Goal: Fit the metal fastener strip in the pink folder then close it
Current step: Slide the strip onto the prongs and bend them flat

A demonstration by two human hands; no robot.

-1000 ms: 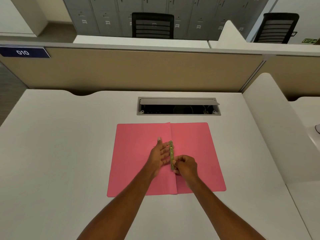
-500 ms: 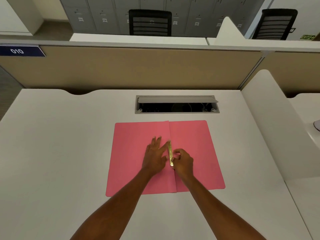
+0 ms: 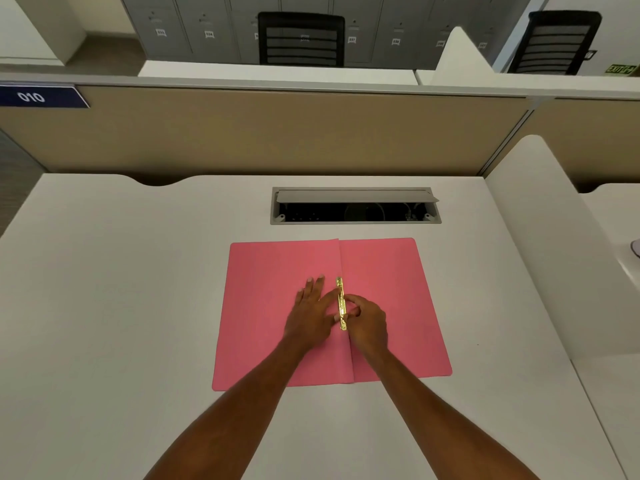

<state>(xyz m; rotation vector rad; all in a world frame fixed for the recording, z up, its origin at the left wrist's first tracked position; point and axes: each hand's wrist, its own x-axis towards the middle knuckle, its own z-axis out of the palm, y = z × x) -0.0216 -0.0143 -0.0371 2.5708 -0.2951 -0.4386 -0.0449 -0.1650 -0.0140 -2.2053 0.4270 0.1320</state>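
Observation:
The pink folder point(image 3: 388, 289) lies open and flat on the white desk, its fold running down the middle. A gold metal fastener strip point(image 3: 341, 301) lies along that fold, pointing away from me. My left hand point(image 3: 310, 315) rests flat on the left leaf with fingers spread, its thumb and forefinger touching the strip. My right hand point(image 3: 367, 322) is curled on the right leaf, its fingertips pinching the near half of the strip. The strip's near end shows just below my fingers.
An open cable tray point(image 3: 355, 206) is sunk into the white desk point(image 3: 121, 289) just beyond the folder. A beige partition point(image 3: 259, 133) closes the far edge and a white divider point(image 3: 547, 244) the right side. Two black chairs stand behind.
My left hand has slid a little left and spread flatter on the leaf. My right hand has moved slightly up the strip. The strip stays on the fold.

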